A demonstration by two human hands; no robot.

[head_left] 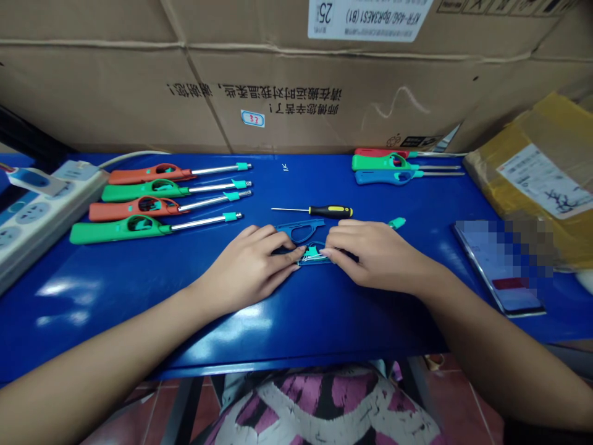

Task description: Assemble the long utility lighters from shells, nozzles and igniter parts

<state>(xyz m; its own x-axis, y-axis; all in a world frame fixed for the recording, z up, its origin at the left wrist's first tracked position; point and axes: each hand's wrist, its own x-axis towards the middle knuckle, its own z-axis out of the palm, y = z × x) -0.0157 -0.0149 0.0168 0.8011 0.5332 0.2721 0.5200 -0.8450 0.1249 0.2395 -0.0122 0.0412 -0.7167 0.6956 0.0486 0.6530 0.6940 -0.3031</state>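
Note:
A blue long-neck lighter lies taken apart in the middle of the blue table (139, 296). Its loose blue shell half (301, 230) sits just behind my fingers. My left hand (252, 266) and my right hand (370, 253) both pinch the opened lighter body (314, 253), where teal inner parts and thin wires show. The lighter's teal tip (397, 222) sticks out beyond my right hand. A black-and-yellow screwdriver (324, 211) lies right behind the shell.
Several orange and green lighters (152, 207) lie in a row at the left. Three more lighters (393, 167) are at the back right. A white power strip (32, 210) is far left, a phone (504, 272) and a yellow parcel (542, 179) at the right, cardboard boxes (296, 80) behind.

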